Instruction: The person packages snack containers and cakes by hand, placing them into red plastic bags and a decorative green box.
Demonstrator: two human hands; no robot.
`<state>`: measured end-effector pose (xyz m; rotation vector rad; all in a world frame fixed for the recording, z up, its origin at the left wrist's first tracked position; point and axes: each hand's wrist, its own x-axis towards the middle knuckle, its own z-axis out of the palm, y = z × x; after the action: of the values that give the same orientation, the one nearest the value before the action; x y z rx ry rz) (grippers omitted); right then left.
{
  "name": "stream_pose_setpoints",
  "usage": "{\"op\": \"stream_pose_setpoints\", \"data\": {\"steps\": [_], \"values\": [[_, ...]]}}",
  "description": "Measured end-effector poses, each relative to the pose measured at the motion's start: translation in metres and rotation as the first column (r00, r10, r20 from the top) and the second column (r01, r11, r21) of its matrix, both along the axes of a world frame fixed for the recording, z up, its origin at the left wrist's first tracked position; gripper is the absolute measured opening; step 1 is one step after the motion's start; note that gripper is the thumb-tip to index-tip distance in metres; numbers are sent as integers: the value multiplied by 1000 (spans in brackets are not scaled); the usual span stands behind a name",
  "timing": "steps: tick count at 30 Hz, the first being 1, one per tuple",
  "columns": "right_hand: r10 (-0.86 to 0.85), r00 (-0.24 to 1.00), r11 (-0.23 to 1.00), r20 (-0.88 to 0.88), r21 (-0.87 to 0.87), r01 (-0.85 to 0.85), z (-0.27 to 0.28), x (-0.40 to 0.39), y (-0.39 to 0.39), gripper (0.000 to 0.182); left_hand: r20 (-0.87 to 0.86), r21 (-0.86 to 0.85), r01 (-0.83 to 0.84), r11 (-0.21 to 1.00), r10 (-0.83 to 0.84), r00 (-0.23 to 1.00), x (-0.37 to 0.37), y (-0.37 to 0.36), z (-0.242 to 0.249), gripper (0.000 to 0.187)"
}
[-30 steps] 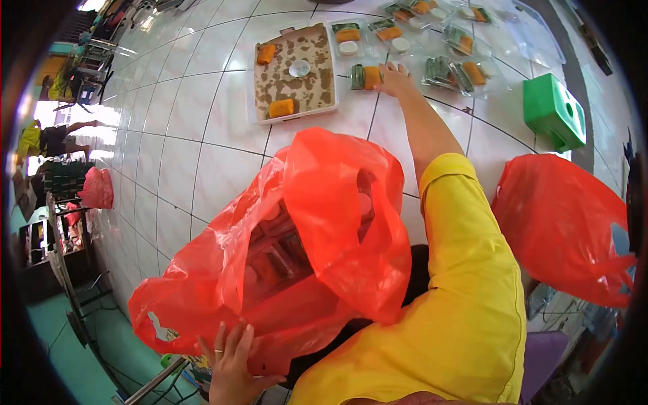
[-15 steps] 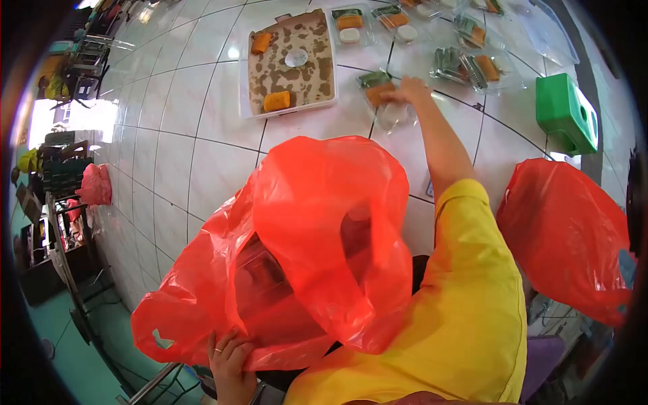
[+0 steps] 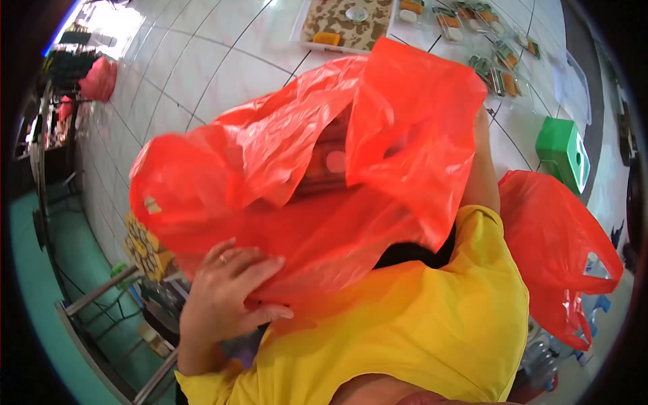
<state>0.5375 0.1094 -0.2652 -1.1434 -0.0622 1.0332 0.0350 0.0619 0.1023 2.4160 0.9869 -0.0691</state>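
Note:
A large red plastic bag (image 3: 418, 101) lies across my lap, its mouth gaping. Through the opening, dark stacked contents and a pale round shape (image 3: 335, 160) show, too dim to name. My left hand (image 3: 233, 290), with a ring on one finger, rests against the bag's near left edge, thumb and fingers apart. My right forearm (image 3: 482, 169) reaches forward along the bag's right side; the hand itself is hidden behind the bag.
On the white tiled surface are a tray (image 3: 347, 48) with an orange piece (image 3: 327, 38), and several clear food packs (image 3: 506, 54). A green box (image 3: 560, 152) and another red bag (image 3: 540, 229) are at right. A metal frame (image 3: 101, 290) stands at lower left.
My right hand has left the food pack on the tiles and gone behind the bag; that pack is out of sight. The bag has risen forward. My left hand has spread on its edge.

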Motion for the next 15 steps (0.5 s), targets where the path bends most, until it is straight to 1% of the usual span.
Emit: {"op": "stream_pose_setpoints", "data": {"steps": [1,2,3,4,5,6,7,8,9,10,11,12,13,14,15], "values": [[33,999,997,18,72,-35,28,5,-8,27,98,-80,-5,997,13,995,-6,-1,0,31],[30,998,990,-56,142,-22,13,38,-2,28,197,-152,5,988,26,980,-11,2,0,29],[16,1000,986,-13,168,-14,40,38,-6,28,214,-148,0,989,32,976,-15,7,-1,29],[-1,1000,980,28,199,-5,79,36,-9,27,279,-192,-31,981,85,957,-20,15,-4,31],[99,994,960,54,257,-109,121,28,-15,24,339,-238,-57,970,138,931,-22,23,-7,32],[195,977,927,84,309,-212,160,18,-20,20,287,-234,84,969,-14,958,-22,32,-13,31],[112,969,943,219,283,-173,191,13,-16,23,230,-234,223,946,-169,958,-18,40,-21,31],[28,937,956,349,265,-127,222,6,-12,27,159,-392,229,891,-180,971,-9,41,-31,33],[-62,915,971,399,238,-38,256,-13,-10,27,89,-544,218,810,-202,975,0,41,-44,35],[-149,882,975,446,215,56,290,-40,-8,27,-21,-522,231,821,-283,959,6,45,-62,36],[-134,876,969,463,248,18,332,-83,-10,28,-134,-497,247,832,-355,925,9,53,-77,39],[-73,899,948,431,309,-71,349,-110,-8,28,-272,-306,158,939,-245,931,8,62,-83,45],[-4,917,918,400,366,-155,367,-138,-5,28,-380,-90,74,993,-103,919,7,72,-89,53],[124,937,847,328,457,-272,372,-151,2,27,-285,194,55,979,3,959,1,87,-99,59],[119,935,844,334,463,-272,365,-170,4,27,-163,457,7,889,76,984,-9,100,-107,65]]}}
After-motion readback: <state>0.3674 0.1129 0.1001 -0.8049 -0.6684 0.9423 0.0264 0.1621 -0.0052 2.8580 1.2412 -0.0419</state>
